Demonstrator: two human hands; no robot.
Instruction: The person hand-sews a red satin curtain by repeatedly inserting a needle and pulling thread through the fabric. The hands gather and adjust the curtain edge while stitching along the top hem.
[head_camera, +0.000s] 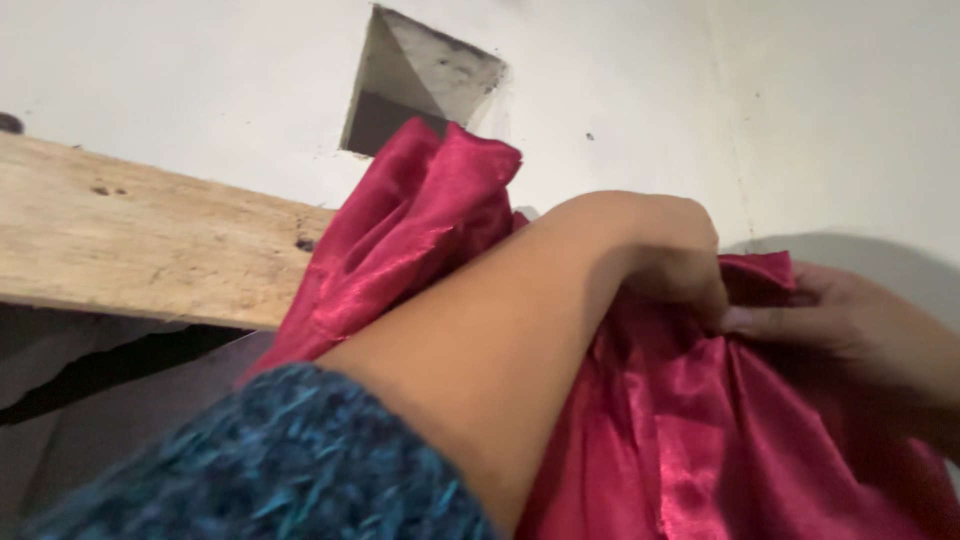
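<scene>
Your left hand (650, 250) is clenched on a gathered fold of the shiny crimson satin cloth (420, 230) bunched against the white plaster wall (200, 80) beside the rough wooden plank (130, 230), right hand (850, 320) pinching the same fold, likely keeping it taut.
</scene>
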